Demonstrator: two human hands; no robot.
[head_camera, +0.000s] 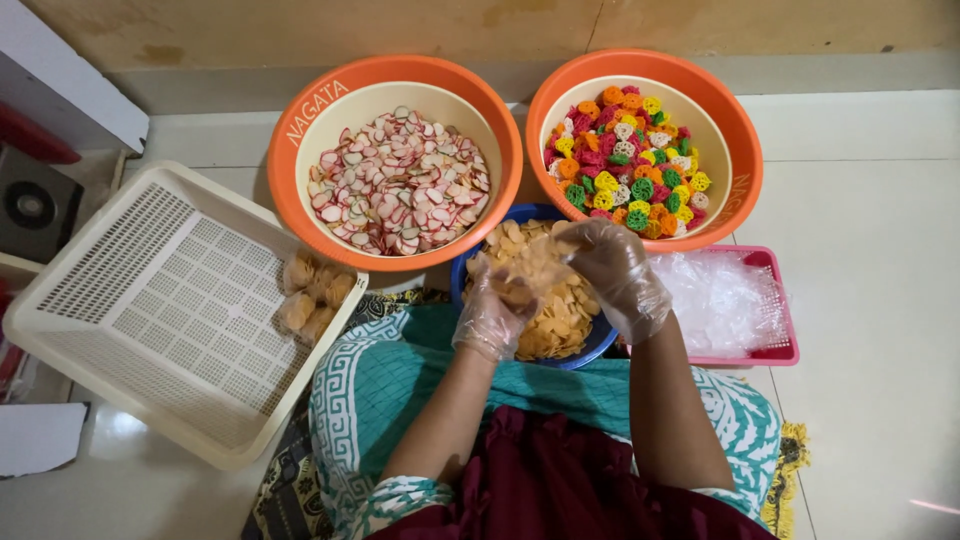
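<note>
A wide cream perforated tray (150, 300) lies on the floor at the left, holding a few filled packets (315, 295) in its near corner. Two orange basins stand beyond: the left basin (290, 150) holds pink-and-white chips, the right basin (745, 150) multicoloured flower-shaped crackers. A pink basket (775, 350) holds clear bags. Over the blue bowl (600, 340) of golden chips, the gloved left hand (490, 315) and right hand (620, 275) have their fingers closed on a clear chip packet (535, 265).

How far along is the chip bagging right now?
Done: a few filled packets lie in the cream tray. In hand: left hand and right hand work yellow chips over the blue bowl. Left: both orange bowls remain full.
</note>
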